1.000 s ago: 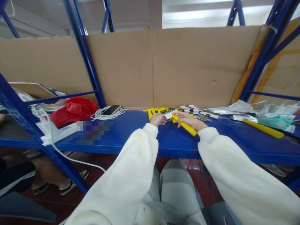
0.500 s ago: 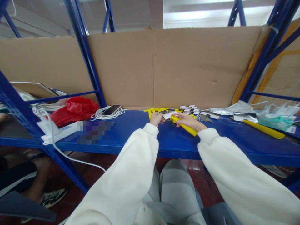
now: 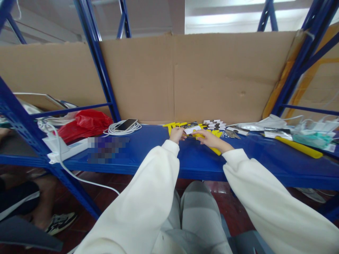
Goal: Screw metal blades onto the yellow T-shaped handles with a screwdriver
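My left hand (image 3: 177, 135) is closed at the left edge of a small black-and-white card (image 3: 191, 128), its fingertips partly hidden. Across from it, my right hand (image 3: 208, 138) grips a long yellow handle (image 3: 215, 151), whose lower end sticks out below the palm. The handle's upper end meets the card between the two hands; whether they are joined I cannot tell. Just behind the hands lie several yellow pieces (image 3: 173, 125) and a stack of small white-and-black packets (image 3: 214, 124). Flat grey metal-looking pieces (image 3: 233, 134) rest to the right of my right hand.
On the blue shelf (image 3: 201, 160), a phone (image 3: 127, 124) lies on a coiled white cable, beside a red plastic bag (image 3: 87, 121) and a white power strip (image 3: 76, 147). Another yellow handle (image 3: 299, 146) lies at right. Cardboard (image 3: 212, 77) stands behind. A person's leg (image 3: 43, 201) shows lower left.
My right hand has turned and shifted slightly over the yellow handle, covering more of it. My left hand stays nearly still at the card.
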A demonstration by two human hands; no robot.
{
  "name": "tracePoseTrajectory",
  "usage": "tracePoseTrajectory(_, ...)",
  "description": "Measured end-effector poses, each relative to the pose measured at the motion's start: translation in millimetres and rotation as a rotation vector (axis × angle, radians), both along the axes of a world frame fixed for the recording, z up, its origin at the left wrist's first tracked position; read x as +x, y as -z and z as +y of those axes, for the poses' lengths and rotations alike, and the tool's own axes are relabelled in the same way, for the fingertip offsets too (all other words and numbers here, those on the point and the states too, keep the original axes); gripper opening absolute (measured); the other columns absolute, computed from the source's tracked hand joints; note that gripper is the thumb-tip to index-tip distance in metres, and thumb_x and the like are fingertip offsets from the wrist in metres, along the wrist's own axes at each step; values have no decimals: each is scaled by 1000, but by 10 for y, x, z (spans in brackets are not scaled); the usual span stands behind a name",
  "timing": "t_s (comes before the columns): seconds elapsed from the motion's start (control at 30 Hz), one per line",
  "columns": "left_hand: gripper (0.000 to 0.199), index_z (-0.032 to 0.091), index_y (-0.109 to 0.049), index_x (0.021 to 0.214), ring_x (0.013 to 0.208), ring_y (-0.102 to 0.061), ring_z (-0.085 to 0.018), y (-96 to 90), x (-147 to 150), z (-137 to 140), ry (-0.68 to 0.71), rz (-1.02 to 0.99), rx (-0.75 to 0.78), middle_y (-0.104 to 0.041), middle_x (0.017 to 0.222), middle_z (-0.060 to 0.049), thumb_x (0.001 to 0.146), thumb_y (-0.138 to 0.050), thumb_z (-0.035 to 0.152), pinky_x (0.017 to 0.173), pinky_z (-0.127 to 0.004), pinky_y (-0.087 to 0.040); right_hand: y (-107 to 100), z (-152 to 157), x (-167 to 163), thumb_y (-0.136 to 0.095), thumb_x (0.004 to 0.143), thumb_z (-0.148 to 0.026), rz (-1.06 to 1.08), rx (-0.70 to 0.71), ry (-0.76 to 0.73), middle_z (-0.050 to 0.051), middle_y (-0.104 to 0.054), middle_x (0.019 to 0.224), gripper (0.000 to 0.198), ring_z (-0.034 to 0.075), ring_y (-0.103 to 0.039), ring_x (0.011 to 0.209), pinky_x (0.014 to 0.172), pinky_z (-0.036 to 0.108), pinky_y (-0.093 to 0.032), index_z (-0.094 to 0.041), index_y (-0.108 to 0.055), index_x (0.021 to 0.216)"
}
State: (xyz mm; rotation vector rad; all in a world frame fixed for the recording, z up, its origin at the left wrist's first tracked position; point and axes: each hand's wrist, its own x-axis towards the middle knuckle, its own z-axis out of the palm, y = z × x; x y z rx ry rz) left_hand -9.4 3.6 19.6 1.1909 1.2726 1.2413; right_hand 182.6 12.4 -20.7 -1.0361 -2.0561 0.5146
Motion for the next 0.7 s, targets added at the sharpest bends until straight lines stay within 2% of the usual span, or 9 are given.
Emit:
tracePoseTrajectory(0.1,8,15,-65,82,40,-52,-8,2,-3,11,11,-6,3,-61,57,2,85,-58,13,46,-18,-41,21,25,2,-63,84,-21,3,-27,18,8,-67,120,34,11,-58,63,77,37,-61,-26,-75,116)
tracePoseTrajectory(0.17,10,14,-67,90,39,-52,-7,-1,-3,13,16,-18,7,-64,60,2,86,-58,14,46,-18,-42,14,27,8,-61,84,-18,-17,-7,35,9,-67,122,38,12,-61,67,83,40,-60,-25,-74,119)
tracePoseTrajectory(0.27,18,13,-66,103,39,-52,-7,-5,-1,8,5,-29,4,-67,65,0,88,-55,13,46,-18,-42,-24,21,26,-58,83,-13,-44,77,82,9,-66,127,45,20,-68,93,100,46,-54,-26,-73,123)
tracePoseTrajectory(0.33,21,12,-65,107,38,-51,-6,-5,2,1,-2,-32,5,-66,66,1,89,-53,12,44,-17,-41,-54,22,50,-59,80,-11,-62,152,118,9,-67,129,49,24,-64,114,111,49,-45,-26,-72,125)
tracePoseTrajectory(0.43,21,12,-64,107,38,-51,-6,-1,6,-9,-5,-38,18,-64,63,2,90,-51,11,42,-17,-39,-93,32,132,-58,77,-10,-93,254,180,10,-66,129,55,27,-58,127,118,51,-36,-25,-69,129)
tracePoseTrajectory(0.57,19,12,-65,103,38,-52,-7,5,7,-13,7,-29,28,-61,60,3,90,-51,11,44,-18,-40,-155,40,398,-56,78,-12,-74,370,342,11,-65,128,56,28,-58,127,118,52,-37,-26,-68,131)
tracePoseTrajectory(0.7,15,13,-65,96,38,-52,-7,20,9,-7,18,-15,47,-59,58,4,90,-51,10,43,-18,-38,-283,-32,877,-55,77,-11,-131,422,583,14,-66,126,59,31,-59,125,114,51,-40,-20,-66,134)
